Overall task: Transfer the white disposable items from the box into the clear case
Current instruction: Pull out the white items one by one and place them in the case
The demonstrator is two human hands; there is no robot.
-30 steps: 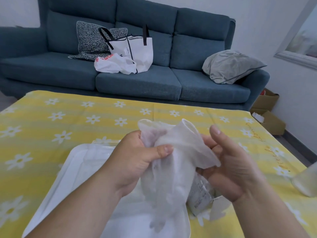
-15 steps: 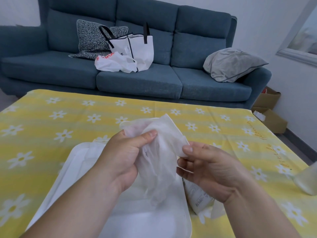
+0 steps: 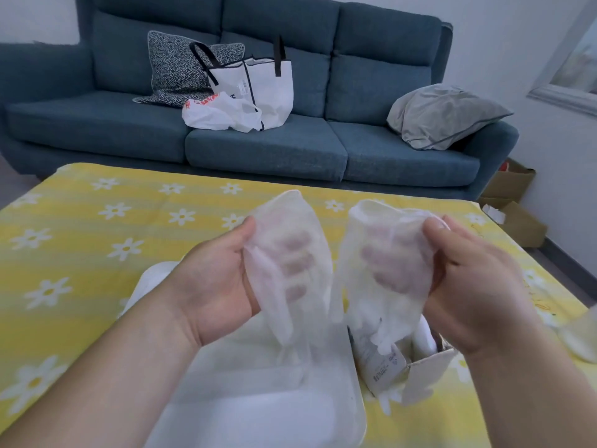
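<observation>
My left hand (image 3: 210, 286) grips one thin, translucent white disposable glove (image 3: 287, 305); its fingers hang down over the clear case (image 3: 274, 412), which lies open on the table below my forearm. My right hand (image 3: 475, 286) grips a second white glove (image 3: 384, 253), held apart from the first. That glove's fingers dangle just above the small cardboard box (image 3: 387, 367), which lies on its side with a flap open beside the case's right edge. More white material shows inside the box.
The table carries a yellow cloth with white daisies (image 3: 97, 237). A pale blurred object (image 3: 581, 334) sits at the right edge. Behind the table stands a blue sofa (image 3: 258, 147) with a white tote bag, a plastic bag and cushions. Cardboard boxes (image 3: 513, 202) rest on the floor at right.
The bunched white material that both hands held together has been pulled apart into two gloves. My left hand moved left and my right hand moved right, each keeping one.
</observation>
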